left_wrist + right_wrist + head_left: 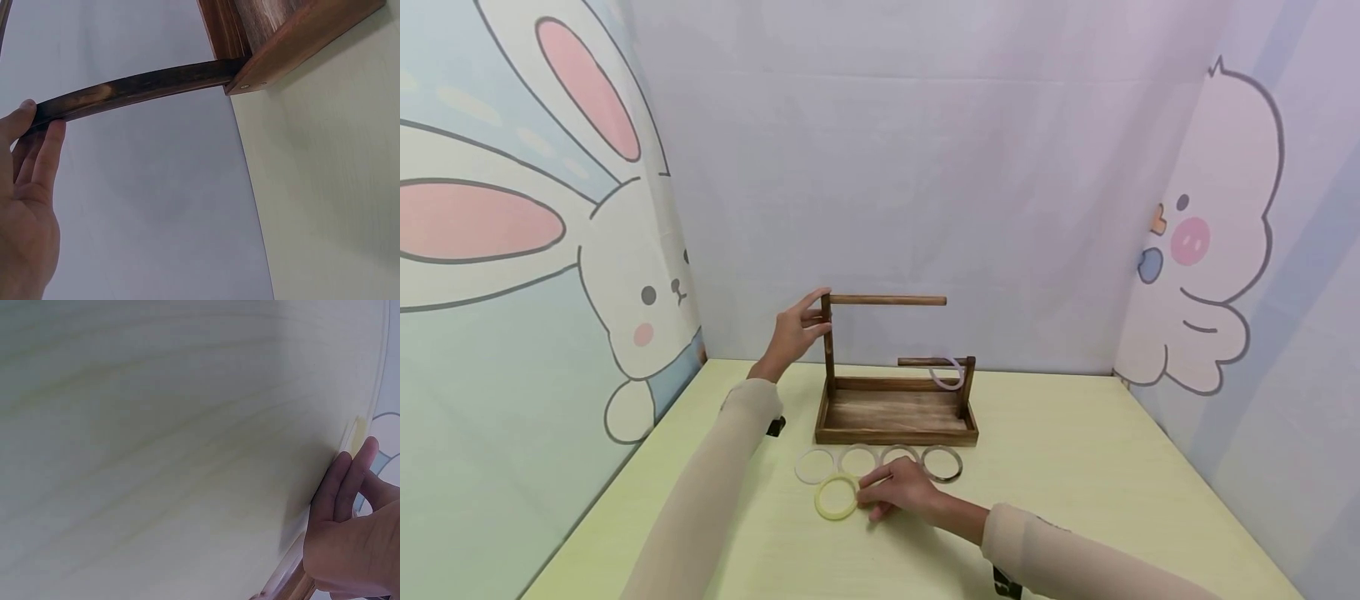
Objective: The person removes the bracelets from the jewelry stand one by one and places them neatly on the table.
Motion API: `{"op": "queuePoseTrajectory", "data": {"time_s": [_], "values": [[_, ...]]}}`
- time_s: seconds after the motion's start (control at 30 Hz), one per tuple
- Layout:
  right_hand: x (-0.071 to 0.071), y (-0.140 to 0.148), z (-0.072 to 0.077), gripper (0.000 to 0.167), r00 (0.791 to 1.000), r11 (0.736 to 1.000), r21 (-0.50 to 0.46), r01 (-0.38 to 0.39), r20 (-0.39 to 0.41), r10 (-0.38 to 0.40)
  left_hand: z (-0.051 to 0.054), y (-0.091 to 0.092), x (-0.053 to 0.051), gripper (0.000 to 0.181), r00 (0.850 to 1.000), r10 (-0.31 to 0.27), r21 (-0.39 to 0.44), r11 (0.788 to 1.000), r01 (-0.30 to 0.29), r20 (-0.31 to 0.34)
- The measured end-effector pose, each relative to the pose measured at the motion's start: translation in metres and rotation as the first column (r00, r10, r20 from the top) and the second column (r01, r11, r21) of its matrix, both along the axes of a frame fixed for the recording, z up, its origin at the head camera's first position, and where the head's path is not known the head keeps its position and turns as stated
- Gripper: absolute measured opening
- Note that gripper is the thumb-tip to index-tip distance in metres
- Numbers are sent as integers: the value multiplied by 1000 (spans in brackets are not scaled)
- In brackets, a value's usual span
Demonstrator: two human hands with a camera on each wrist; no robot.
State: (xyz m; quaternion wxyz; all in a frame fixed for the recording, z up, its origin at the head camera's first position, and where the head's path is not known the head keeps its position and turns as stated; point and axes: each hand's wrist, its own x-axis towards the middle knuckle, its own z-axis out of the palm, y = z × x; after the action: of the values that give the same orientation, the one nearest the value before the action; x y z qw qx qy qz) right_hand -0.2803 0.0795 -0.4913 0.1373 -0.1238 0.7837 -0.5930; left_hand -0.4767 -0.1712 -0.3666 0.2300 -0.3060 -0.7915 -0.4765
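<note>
My left hand holds the tall left post of a dark brown wooden bangle stand near its top. In the left wrist view the thumb and fingers of this hand lie on opposite sides of the post. My right hand pinches the right edge of a yellow bangle at the table. The right wrist view shows that hand's fingers low by the tabletop, a sliver of the yellow bangle beyond them. On the stand's short lower bar hangs a pale purple bangle.
Several bangles lie in a row before the stand: a whitish bangle, another pale bangle, one partly behind my right hand, and a grey-brown bangle. Cloth walls enclose the pale yellow table at the back and sides.
</note>
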Motion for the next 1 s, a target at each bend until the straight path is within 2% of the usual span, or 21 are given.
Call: {"op": "queuePoseTrajectory", "data": {"time_s": [0.2,0.53,0.67,1.0], "values": [[1,1,0,18,1000,1000,-9,1,-8,-1,1,-1,2,74,1000,-5,6,1000,5,-5],[2,2,-2,19,1000,1000,-20,-15,-10,15,-1,0,3,74,998,-26,21,999,28,-57],[0,2,-4,19,1000,1000,-13,-13,-14,12,-1,-1,1,74,998,-23,15,1000,23,-51],[3,3,-2,19,1000,1000,-19,-24,-8,24,0,-2,3,75,1000,-7,3,1000,7,-6]]}}
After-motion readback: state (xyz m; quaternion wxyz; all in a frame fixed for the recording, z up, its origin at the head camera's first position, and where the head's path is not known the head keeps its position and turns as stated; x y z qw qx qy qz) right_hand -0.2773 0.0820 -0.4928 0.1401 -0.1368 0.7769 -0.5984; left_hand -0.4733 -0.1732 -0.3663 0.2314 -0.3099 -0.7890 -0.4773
